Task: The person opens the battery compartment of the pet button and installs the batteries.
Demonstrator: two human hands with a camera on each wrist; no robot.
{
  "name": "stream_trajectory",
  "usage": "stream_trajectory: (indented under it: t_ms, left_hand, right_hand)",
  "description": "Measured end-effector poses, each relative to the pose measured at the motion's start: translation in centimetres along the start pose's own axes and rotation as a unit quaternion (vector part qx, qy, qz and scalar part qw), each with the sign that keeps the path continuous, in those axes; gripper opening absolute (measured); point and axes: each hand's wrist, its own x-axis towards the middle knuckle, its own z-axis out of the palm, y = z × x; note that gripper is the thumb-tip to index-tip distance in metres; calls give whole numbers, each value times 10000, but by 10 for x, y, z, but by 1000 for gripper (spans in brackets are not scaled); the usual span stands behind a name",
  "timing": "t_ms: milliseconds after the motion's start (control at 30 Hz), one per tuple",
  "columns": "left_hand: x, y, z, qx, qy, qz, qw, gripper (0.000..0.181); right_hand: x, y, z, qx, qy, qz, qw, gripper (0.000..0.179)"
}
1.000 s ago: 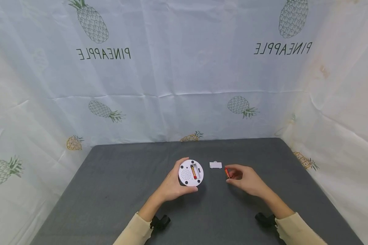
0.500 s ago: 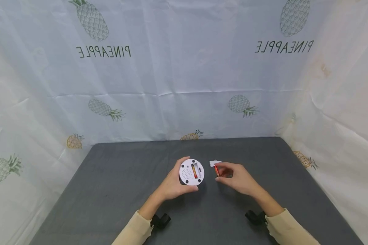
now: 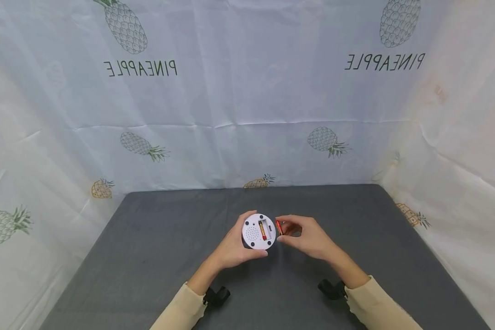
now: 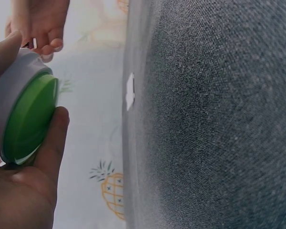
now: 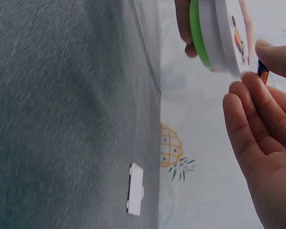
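Observation:
My left hand [image 3: 230, 250] grips a round white sound button [image 3: 251, 234] by its edge, thumb and fingers on opposite sides. Its underside faces up in the head view, showing speaker holes and dark feet. The left wrist view shows its green face [image 4: 31, 117]. One red battery [image 3: 262, 230] lies in the uncovered compartment, beside a bare slot. Close by on the right, my right hand [image 3: 307, 236] pinches a second red battery [image 3: 279, 228] between thumb and fingers, just apart from the button's rim. In the right wrist view, that battery [image 5: 262, 72] is partly hidden by the fingers.
A small white battery cover [image 5: 135, 189] lies on the dark grey tabletop [image 3: 169, 256], hidden behind my right hand in the head view. Pale pineapple-print cloth [image 3: 247, 91] hangs behind the table and at both sides.
My right hand has moved left with its battery, past the cover and up to the button. The left hand and the button have stayed nearly still.

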Motion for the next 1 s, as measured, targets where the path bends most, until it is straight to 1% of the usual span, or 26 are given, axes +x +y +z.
stream_trajectory:
  t_ms: [167, 300, 533, 667, 833, 1000]
  left_hand:
    - [0, -1, 0, -20, -67, 66, 10000, 104]
    - [0, -1, 1, -20, -123, 45, 9999, 103]
    - [-1, 1, 1, 14, -75, 54, 10000, 102]
    - [-2, 1, 2, 37, -72, 66, 9999, 102]
    - [-2, 2, 2, 1, -89, 57, 9999, 102]
    - [-2, 2, 1, -11, -62, 18, 10000, 104]
  right_hand:
    - [5, -5, 6, 9, -115, -196, 9997, 46]
    - [9, -9, 10, -98, -127, -326, 9993, 45]
    - [12, -11, 17, -267, -326, -491, 9979, 48]
    - [11, -9, 19, -233, -286, -386, 9986, 49]
    - [13, -5, 20, 6, -116, -256, 9996, 49]
    - [14, 1, 21, 289, 1, 112, 9995, 58]
